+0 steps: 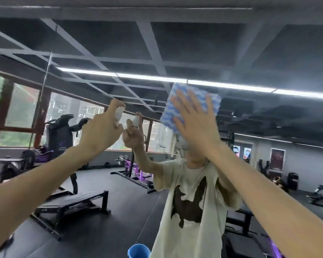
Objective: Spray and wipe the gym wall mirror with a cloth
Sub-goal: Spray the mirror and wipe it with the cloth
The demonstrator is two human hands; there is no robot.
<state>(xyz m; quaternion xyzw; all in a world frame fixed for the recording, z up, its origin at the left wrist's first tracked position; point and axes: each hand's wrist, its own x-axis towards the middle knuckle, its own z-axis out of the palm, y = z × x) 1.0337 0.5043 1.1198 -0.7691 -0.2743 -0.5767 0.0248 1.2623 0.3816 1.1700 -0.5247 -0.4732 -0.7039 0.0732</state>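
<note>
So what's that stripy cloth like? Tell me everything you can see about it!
The cloth is blue and white in wavy stripes and looks soft. It is a rough square, tilted a little, lying flat against the mirror high up. The right hand presses it there with straight, spread fingers, covering its lower right part.

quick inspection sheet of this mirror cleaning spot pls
surface: mirror fills the view and reflects the person and the gym
job's things: spray bottle raised toward the glass; blue-and-white cloth flat against the glass
clutter: blue bucket at the bottom edge
hands: left hand grips the spray bottle; right hand presses the cloth with straight, spread fingers
cables: nothing seen
surroundings: reflected benches, weight machines, windows and strip lights
</note>
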